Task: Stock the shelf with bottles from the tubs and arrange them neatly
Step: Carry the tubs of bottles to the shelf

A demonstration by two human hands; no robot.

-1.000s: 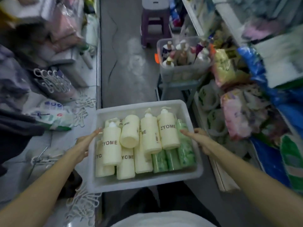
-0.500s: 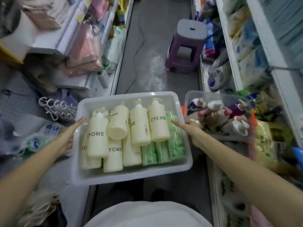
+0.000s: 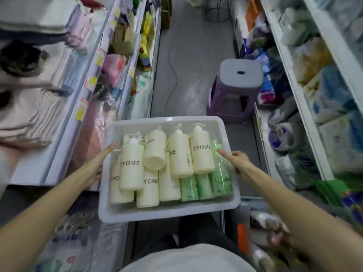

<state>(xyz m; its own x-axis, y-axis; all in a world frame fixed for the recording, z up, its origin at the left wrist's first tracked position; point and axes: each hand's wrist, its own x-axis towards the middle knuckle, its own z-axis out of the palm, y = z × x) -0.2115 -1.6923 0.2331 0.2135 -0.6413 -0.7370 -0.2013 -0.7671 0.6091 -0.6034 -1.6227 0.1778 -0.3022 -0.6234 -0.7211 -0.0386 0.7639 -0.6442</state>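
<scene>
Carried forward along the aisle, the white tub (image 3: 169, 213) is now held just short of the purple stool (image 3: 239, 77); the second tub (image 3: 255, 216), formerly at its right, now lies lower right, blurred. Left hand (image 3: 96, 165) and right hand (image 3: 237, 160) grasp opposite rims. Cream bottles (image 3: 202, 152) lie over green bottles (image 3: 204, 185) inside.

Both hands carry a white plastic tub (image 3: 169, 213) in a shop aisle. The left hand (image 3: 96, 165) grips the tub's left rim and the right hand (image 3: 237, 160) its right rim, each thumb lying over the edge. Inside the tub, cream ZYOME pump bottles (image 3: 202, 152) lie stacked, with green bottles (image 3: 204, 185) along its right side. Beyond the tub's far right corner stands a grey-topped purple stool (image 3: 238, 79). Stocked shelves (image 3: 92, 81) run on either side of the tub.
</scene>
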